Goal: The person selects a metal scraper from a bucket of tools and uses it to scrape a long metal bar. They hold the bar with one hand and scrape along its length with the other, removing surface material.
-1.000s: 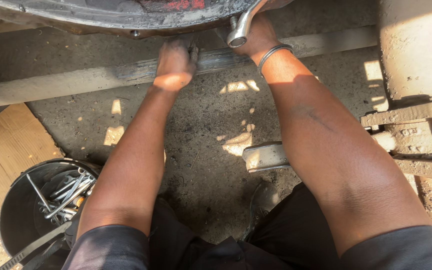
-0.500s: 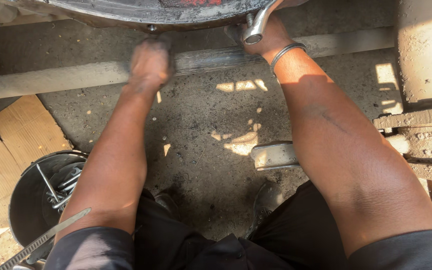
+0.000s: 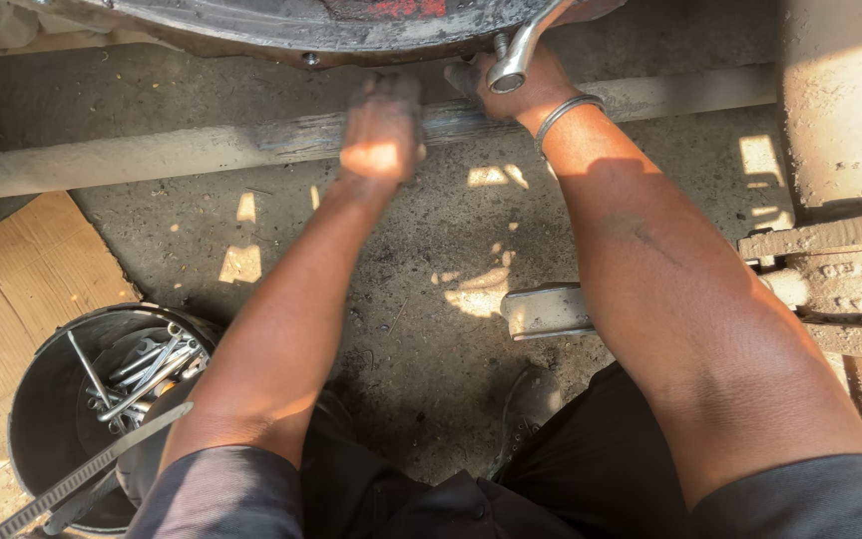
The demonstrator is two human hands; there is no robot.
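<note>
The right hand stays clenched around the wrench, while the left hand, fingers curled, has shifted closer to it under the dark metal housing.

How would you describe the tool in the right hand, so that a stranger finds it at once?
Start at the dark rounded metal housing along the top edge. Under its rim, the right hand, with a metal bracelet on the wrist, holds a shiny silver ring spanner. Unlike the spanners in the bucket, it stands alone.
</note>
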